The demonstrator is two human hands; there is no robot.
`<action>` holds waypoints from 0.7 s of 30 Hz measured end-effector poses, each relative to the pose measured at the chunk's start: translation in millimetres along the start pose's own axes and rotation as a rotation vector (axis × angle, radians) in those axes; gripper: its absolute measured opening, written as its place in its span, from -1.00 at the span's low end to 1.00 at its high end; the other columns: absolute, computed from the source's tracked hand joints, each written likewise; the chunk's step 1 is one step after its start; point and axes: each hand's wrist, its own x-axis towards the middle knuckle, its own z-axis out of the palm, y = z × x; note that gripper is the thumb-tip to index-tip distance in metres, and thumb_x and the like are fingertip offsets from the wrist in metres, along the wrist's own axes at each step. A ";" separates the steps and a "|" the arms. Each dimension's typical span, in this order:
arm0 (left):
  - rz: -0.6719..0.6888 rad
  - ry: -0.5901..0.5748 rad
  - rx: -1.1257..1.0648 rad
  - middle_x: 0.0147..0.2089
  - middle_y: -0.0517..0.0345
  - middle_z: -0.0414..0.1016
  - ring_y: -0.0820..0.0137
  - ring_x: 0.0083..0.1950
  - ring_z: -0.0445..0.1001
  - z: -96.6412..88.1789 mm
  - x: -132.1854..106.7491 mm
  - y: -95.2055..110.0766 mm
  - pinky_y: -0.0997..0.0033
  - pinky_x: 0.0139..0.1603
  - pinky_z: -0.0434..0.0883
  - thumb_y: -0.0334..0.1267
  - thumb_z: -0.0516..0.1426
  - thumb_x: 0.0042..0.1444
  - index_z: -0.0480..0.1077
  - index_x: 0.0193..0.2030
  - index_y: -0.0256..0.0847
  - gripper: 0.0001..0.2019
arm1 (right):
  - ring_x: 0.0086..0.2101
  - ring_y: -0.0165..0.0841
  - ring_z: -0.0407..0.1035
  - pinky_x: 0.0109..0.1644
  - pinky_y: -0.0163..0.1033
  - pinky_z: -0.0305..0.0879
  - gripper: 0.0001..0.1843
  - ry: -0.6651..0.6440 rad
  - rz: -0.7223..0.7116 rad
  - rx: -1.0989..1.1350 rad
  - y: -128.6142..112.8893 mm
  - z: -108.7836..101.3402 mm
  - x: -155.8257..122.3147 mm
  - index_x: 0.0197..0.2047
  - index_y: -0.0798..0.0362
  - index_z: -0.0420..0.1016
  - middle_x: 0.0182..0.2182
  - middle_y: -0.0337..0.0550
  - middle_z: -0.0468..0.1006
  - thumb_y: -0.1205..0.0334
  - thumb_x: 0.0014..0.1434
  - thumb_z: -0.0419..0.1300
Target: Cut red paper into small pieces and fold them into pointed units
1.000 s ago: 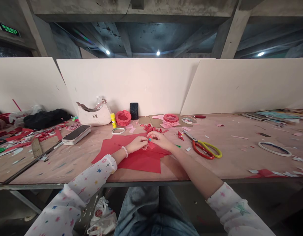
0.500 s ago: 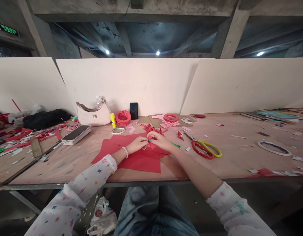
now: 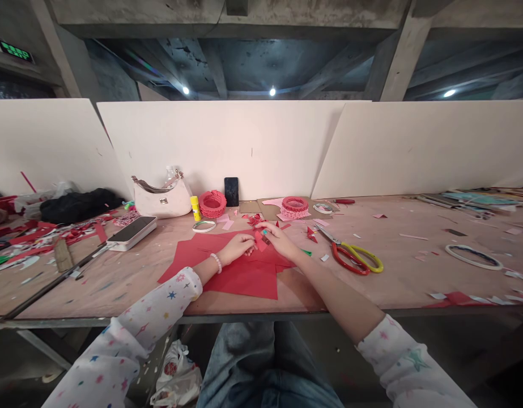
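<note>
Above several red paper sheets (image 3: 244,283), my two hands are close together at a small folded piece of red paper (image 3: 260,240). My right hand (image 3: 277,240) pinches it from the right, a teal spot showing at the fingers. The fingers of my left hand (image 3: 238,247) are closed at the paper's left side; their tips partly hide it. Just beyond lies a heap of small folded red paper pieces (image 3: 256,219). One folded red piece (image 3: 311,234) lies apart, near the scissors (image 3: 354,256) with red and yellow handles.
Along the back stand a white handbag (image 3: 162,199), a yellow glue stick (image 3: 195,208), a red paper ring (image 3: 212,204), a phone (image 3: 231,191) and a stacked pink-red ring (image 3: 294,207). A white power bank (image 3: 132,233) lies left. Tape rolls and paper scraps lie about.
My hands have drawn slightly apart, the right one shifting a little to the right. More of the small red paper now shows between them.
</note>
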 end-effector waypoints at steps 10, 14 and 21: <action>-0.065 0.091 -0.101 -0.54 0.21 0.33 0.60 -0.56 0.25 -1.3 0.5 -2.0 0.63 -0.54 0.17 -0.27 -0.03 -0.09 0.29 -0.54 -0.33 -0.82 | -0.34 -0.39 0.30 -0.26 -0.26 0.19 -0.85 -0.067 -0.031 -0.036 2.8 1.2 1.0 -0.35 0.11 0.36 -0.37 -0.15 0.43 0.28 -0.06 0.10; -0.081 0.055 -0.111 -0.49 0.16 0.38 0.60 -0.55 0.26 -0.3 -1.1 0.2 0.64 -0.54 0.19 -0.29 -0.02 -0.09 0.35 -0.46 -0.34 -0.81 | -0.39 -0.40 0.28 -0.29 -0.27 0.18 -0.86 -0.015 -0.028 -0.068 2.2 1.5 0.7 -0.41 0.11 0.35 -0.44 -0.20 0.41 0.22 -0.03 0.08; -0.063 0.028 -0.075 -0.48 0.11 0.40 0.60 -0.55 0.25 1.5 -1.7 2.7 0.66 -0.55 0.18 -0.32 -0.03 -0.08 0.37 -0.44 -0.35 -0.81 | -0.45 -0.43 0.27 -0.33 -0.30 0.17 -0.95 0.002 -0.016 0.046 -1.6 5.3 0.7 -0.46 0.09 0.28 -0.52 -0.26 0.37 0.30 -0.06 0.06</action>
